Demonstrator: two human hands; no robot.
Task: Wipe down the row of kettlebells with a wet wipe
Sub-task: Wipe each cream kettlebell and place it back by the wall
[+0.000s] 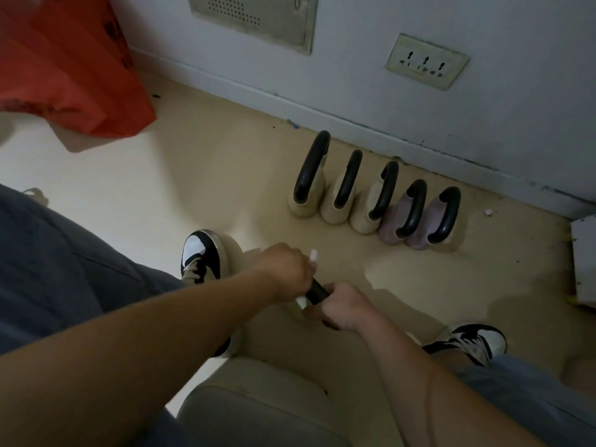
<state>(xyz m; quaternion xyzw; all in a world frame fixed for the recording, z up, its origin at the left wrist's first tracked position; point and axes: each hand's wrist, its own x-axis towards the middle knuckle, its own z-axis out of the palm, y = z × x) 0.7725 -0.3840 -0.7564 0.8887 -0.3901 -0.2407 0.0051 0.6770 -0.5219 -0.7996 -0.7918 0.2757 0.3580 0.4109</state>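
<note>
Right now the work sits just below the frame's centre, where both hands meet on a curved black kettlebell handle (317, 293). The left hand (283, 269) is clenched round the bar with a white wet wipe (313, 254) bunched inside the fist, a corner poking out above the knuckles. The right hand (343, 306) grasps the lower end of the same bar bare, steadying it. This kettlebell's body is mostly hidden beneath the arms. To do the step well, I judge the right hand should hold the bar firm while the left twists and slides the wipe along the whole arch, then swap ends so the patch under the right palm gets cleaned. The row of five black-handled kettlebells (374, 201), three cream and two lilac, stands at centre right against the pale wall (483, 108), apart from the hands.
</note>
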